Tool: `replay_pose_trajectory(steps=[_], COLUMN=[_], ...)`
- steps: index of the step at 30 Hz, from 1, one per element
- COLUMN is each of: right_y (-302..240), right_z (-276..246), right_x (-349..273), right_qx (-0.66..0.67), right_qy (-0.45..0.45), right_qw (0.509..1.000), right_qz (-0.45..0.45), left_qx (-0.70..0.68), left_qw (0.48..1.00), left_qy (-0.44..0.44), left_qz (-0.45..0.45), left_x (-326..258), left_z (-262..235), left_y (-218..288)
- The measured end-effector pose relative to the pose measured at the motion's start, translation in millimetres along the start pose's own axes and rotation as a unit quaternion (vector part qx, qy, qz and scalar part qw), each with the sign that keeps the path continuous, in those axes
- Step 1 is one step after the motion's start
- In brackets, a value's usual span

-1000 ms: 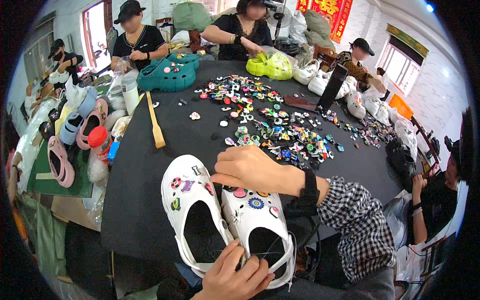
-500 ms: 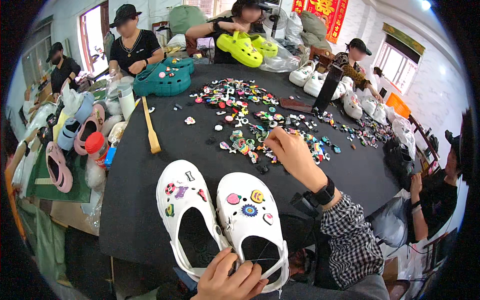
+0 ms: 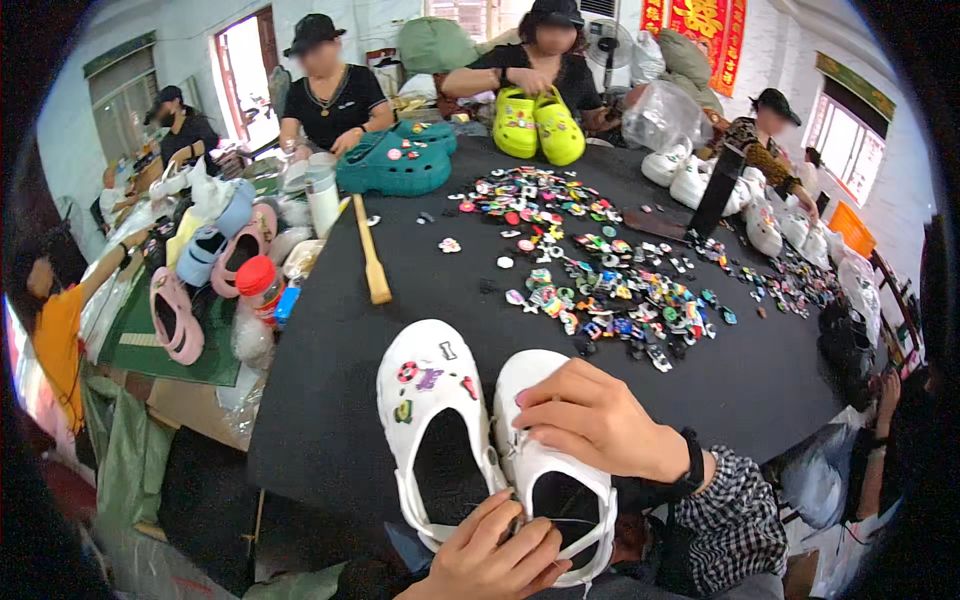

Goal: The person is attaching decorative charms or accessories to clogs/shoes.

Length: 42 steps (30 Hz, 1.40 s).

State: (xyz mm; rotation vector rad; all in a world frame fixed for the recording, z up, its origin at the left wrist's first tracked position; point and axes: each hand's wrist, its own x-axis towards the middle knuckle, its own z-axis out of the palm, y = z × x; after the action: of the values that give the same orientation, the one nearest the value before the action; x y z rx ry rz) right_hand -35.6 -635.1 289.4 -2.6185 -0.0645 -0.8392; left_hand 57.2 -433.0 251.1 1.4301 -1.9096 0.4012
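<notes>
I look down on a wide black table (image 3: 400, 330). A scatter of small colourful charms (image 3: 600, 270) lies across its far half, within easy reach. At the near edge sit two white clogs side by side, toes pointing away. The left clog (image 3: 430, 420) shows several charms already fixed. My right hand (image 3: 600, 420) lies over the toe of the right clog (image 3: 555, 470), fingers together, pressing down on it. My left hand (image 3: 490, 550) steadies its heel, fingers curled around the strap.
</notes>
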Motion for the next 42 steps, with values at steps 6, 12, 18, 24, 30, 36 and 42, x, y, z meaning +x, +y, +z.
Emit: replay_pose_trajectory(steps=[6, 12, 18, 24, 30, 36, 42], right_y=[6.9, 7.8, -23.4, -23.9, -6.5, -8.9, 21.2], right_z=[8.2, -1.5, -25.2, -13.1, -28.9, -29.4, 38.7], right_x=[-12.1, -16.5, -15.6, -3.0, 21.6, 76.6, 84.9], right_qx=[0.043, 0.097, 0.087, -0.052, -0.057, -0.001, -0.053], right_qy=[0.037, -0.007, -0.130, -0.057, -0.113, -0.164, -0.161], right_qw=[0.998, 0.994, 0.987, 0.996, 0.991, 0.982, 0.971], right_qz=[0.041, 0.056, 0.049, 0.038, -0.043, -0.090, -0.166], left_qx=[-0.257, -0.197, -0.075, -0.068, -0.280, -0.028, -0.024], left_qw=[0.963, 0.953, 0.983, 0.960, 0.863, 0.973, 0.981], left_qy=[0.084, 0.167, 0.037, 0.248, 0.309, 0.089, -0.044], left_qz=[0.007, -0.155, -0.163, -0.111, -0.285, -0.213, -0.185], left_x=[-0.2, -7.6, -20.9, -40.4, -77.0, 4.1, 14.1], left_z=[-24.2, -32.5, -26.8, -18.7, -35.2, -73.9, -43.9], left_y=[-16.2, -24.3, -28.0, -61.3, -47.3, -38.6, -50.2])
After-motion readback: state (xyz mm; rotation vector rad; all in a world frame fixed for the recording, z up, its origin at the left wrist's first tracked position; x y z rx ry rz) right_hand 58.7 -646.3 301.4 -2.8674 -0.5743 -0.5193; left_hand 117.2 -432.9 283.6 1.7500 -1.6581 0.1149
